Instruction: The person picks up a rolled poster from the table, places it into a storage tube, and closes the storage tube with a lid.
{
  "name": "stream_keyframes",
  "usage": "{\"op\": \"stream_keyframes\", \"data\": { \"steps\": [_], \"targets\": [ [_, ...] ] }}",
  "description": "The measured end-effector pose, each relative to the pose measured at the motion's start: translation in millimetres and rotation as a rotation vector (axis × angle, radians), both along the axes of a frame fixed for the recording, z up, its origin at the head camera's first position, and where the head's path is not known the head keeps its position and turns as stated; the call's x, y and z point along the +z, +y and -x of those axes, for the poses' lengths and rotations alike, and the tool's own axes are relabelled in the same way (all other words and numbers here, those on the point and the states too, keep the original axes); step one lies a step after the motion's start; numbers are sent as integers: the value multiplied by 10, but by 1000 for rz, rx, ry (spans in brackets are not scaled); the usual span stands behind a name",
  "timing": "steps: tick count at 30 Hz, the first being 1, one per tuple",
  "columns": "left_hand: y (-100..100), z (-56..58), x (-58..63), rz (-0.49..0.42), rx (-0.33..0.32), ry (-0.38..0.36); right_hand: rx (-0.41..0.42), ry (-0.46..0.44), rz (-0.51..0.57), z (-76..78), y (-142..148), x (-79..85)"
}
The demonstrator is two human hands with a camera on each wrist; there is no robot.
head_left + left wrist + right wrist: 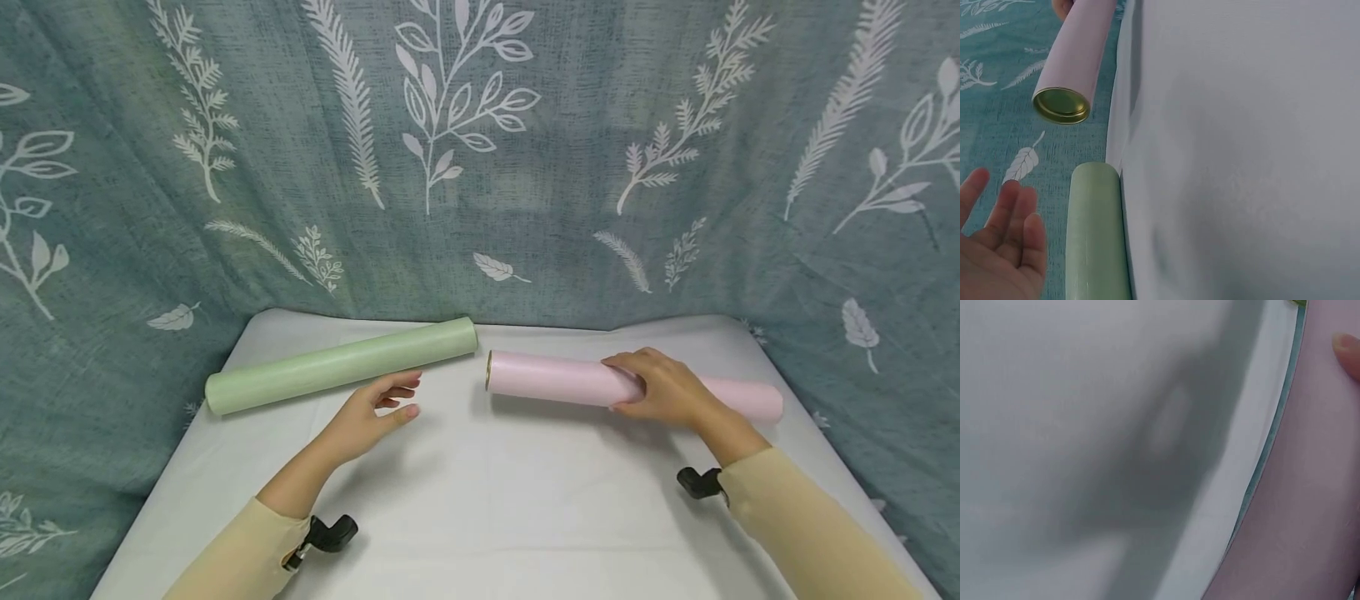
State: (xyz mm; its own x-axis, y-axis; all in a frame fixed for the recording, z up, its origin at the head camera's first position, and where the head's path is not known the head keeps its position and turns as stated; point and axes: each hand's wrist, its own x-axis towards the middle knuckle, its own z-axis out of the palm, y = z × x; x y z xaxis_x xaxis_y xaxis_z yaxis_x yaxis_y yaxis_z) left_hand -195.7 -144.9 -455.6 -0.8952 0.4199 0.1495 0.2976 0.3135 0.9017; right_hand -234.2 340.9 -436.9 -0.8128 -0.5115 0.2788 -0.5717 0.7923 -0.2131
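Note:
A long pink tube is held by my right hand, its thumb on the near side and fingers over the top. The tube hovers over the table, its shadow falling beneath it. Its left end has a gold metal rim, clearest on the pink tube in the left wrist view. In the right wrist view, the thumb rests along its side. A light green tube lies slanted at the back left of the table. Just in front of it, my left hand is held in the air with loosely bent fingers, holding nothing.
A white cloth covers the table. Behind and at both sides hangs a blue-green curtain with white leaf prints. A black wrist camera mount sits at the left sleeve, and another black mount at the right sleeve.

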Motion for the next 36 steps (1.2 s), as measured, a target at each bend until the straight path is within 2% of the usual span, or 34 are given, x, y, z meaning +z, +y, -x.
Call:
{"op": "stream_keyframes", "data": {
  "steps": [11, 16, 27, 36],
  "targets": [
    [-144, -71, -19, 5, 62, 44, -30, -31, -21, 262, 87, -71],
    [-179, -80, -33, 0, 94, 51, -46, -87, -26, 365, 75, -56],
    [-302, -172, -20, -1, 200, 58, -52, -122, -59, 560, 62, -152],
    [-499, -207, -16, 48, 299, 72, -60, -150, -87, 734, 79, -174]
  ]
}}
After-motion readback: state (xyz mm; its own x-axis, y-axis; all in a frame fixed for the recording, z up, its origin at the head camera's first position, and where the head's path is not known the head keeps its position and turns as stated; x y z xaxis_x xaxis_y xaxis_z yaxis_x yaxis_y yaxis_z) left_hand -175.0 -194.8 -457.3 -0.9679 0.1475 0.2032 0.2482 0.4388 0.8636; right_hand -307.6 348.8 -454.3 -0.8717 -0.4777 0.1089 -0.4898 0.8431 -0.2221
